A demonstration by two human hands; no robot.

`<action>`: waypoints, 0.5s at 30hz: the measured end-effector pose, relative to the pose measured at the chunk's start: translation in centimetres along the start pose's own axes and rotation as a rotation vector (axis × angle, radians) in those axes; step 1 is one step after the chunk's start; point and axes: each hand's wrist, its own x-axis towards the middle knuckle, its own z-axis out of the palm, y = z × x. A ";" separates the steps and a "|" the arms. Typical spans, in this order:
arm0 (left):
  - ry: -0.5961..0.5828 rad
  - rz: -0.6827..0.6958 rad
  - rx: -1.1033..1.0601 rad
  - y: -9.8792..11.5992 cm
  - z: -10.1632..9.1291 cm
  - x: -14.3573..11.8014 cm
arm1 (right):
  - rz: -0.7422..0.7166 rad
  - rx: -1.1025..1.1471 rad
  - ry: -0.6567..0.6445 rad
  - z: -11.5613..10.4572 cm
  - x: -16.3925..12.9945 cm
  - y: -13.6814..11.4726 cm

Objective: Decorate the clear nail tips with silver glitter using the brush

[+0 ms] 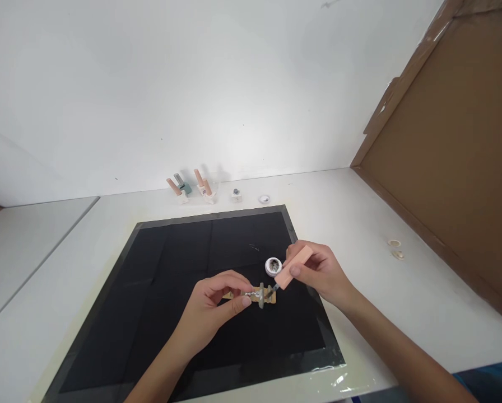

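My right hand (318, 271) grips the peach-coloured cap of a nail polish brush (293, 266), its dark bristles slanting down to the left. They reach close to a long grey-green false nail (261, 295); whether they touch it I cannot tell. My left hand (219, 302) is closed, thumb against fingertips, on a small silver holder (250, 293) beside that nail. Under the fingers lies a yellowish strip (272, 298), partly hidden by my left hand. Just beyond it stands a small round white pot (273, 267) with dark and silvery bits inside.
A black mat (171, 291) with a taped border lies on the white table (385, 313). Toward the wall stand several polish bottles (208, 191), a small clear container (236, 194) and a white lid (264, 198). Two pale round pieces (396, 250) lie near the cardboard panel (456, 157).
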 end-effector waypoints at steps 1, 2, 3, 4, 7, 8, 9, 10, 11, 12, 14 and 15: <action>0.002 -0.004 -0.001 0.0 0.0 0.0 | 0.002 0.001 -0.041 0.0 -0.1 0.0; 0.001 -0.009 -0.003 0.1 0.0 0.0 | 0.005 -0.004 -0.083 0.0 -0.2 0.1; -0.003 -0.013 -0.006 0.1 0.0 0.0 | 0.006 -0.015 -0.118 0.1 -0.2 0.1; -0.009 -0.017 -0.007 0.1 0.0 0.0 | 0.006 -0.030 -0.138 0.2 -0.3 0.2; -0.035 -0.023 0.012 0.2 -0.1 -0.1 | 0.019 -0.078 -0.100 0.4 -0.2 0.2; -0.042 -0.024 0.026 0.2 -0.1 -0.1 | 0.026 -0.092 -0.071 0.4 -0.1 0.1; -0.047 -0.025 0.041 0.2 -0.2 -0.1 | 0.029 -0.104 -0.042 0.4 -0.1 0.1; -0.049 -0.026 0.055 0.2 -0.2 -0.1 | 0.030 -0.116 -0.017 0.4 0.0 0.0; -0.050 -0.026 0.067 0.1 -0.2 -0.1 | 0.028 -0.124 0.005 0.4 0.1 0.0; -0.049 -0.029 0.077 0.1 -0.2 -0.1 | 0.025 -0.126 0.025 0.4 0.2 -0.1; -0.045 -0.034 0.086 0.1 -0.2 -0.1 | 0.023 -0.113 0.058 0.3 0.2 -0.1; -0.043 -0.033 0.087 0.1 -0.2 -0.1 | 0.018 -0.099 0.068 0.3 0.2 -0.2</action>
